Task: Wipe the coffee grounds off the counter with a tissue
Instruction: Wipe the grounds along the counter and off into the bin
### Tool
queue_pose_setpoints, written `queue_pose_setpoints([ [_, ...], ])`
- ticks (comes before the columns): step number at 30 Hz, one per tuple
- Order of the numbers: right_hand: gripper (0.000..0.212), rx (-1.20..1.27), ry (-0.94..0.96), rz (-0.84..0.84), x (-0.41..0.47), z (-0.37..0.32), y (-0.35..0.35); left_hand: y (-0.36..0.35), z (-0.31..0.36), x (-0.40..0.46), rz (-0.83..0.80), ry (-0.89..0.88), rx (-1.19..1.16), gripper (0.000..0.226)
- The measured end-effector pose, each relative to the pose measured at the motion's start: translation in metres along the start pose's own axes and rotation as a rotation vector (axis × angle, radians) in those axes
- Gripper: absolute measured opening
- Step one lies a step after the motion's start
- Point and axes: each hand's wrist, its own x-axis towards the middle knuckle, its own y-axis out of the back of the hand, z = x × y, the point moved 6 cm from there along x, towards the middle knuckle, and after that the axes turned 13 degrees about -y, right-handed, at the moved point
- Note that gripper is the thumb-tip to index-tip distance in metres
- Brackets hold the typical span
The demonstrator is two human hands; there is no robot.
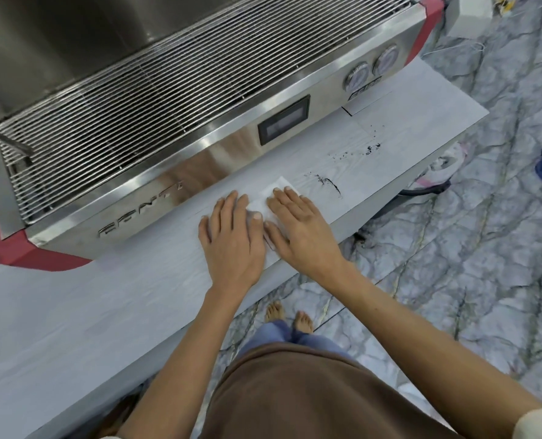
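place: coffee bar | evidence: steel espresso machine [174, 128] on grey counter [73, 312]; marble-pattern floor [453, 280]

Pale wood-grain counter [73, 312], espresso machine [174, 99] on it, white tissue [274, 193], scattered coffee grounds [328, 182]

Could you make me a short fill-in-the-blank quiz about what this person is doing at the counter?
1. Both hands press flat on a white ____ lying on the counter.
2. The dark coffee grounds lie to the ____ of the right hand.
3. The left hand lies just in front of the steel ____ machine.
4. The person stands ____ on the marbled floor.

Answers: tissue; right; coffee; barefoot
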Motion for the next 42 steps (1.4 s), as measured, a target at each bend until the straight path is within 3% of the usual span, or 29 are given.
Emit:
queue_pose_setpoints([
  [15,0.043,-0.092,-0.096,0.051,0.010,0.015,0.002,-0.008,-0.004,0.009,-0.120,-0.138,0.108,0.059],
  [34,0.044,0.015,-0.263,0.104,0.038,0.069,0.031,-0.020,0.020,0.012,-0.142,-0.117,0.066,0.063],
  [38,0.041,0.054,-0.203,0.133,0.027,0.054,0.039,-0.021,0.022,0.015,-0.134,-0.091,0.037,0.064],
  [42,0.046,0.047,-0.082,0.052,0.007,0.029,0.027,-0.015,0.023,0.014,-0.087,-0.070,-0.042,0.064],
])
